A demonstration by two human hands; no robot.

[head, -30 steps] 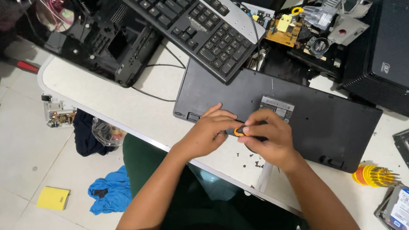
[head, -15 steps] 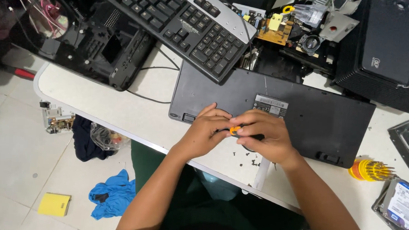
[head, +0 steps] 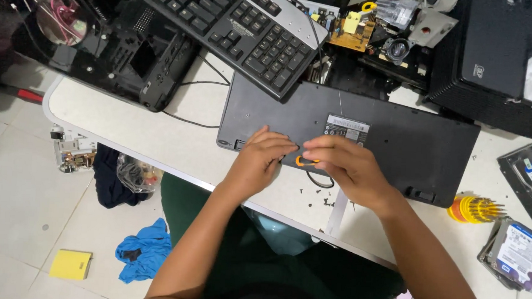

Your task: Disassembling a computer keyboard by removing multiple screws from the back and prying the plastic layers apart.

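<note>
We see the left hand [head: 259, 162] and the right hand [head: 348, 169] meeting over the near edge of a flat black panel [head: 400, 135], an upturned keyboard lying face down on the white table [head: 133, 130]. Both hands are closed in a pinch around a small orange-handled tool [head: 303, 162], the left fingertips at one end and the right fingers curled over the other. The tool sits on the panel's near edge, just below its pale label [head: 347, 128]. A few tiny dark screws [head: 321, 201] lie on the table just in front of the panel. Behind the panel's left end a black-and-silver keyboard [head: 236, 20] leans across an open computer case [head: 111, 44]. Past the panel's right end stands a yellow rack of screwdriver bits [head: 472, 209], with two hard drives [head: 518, 251] beyond it.
</note>
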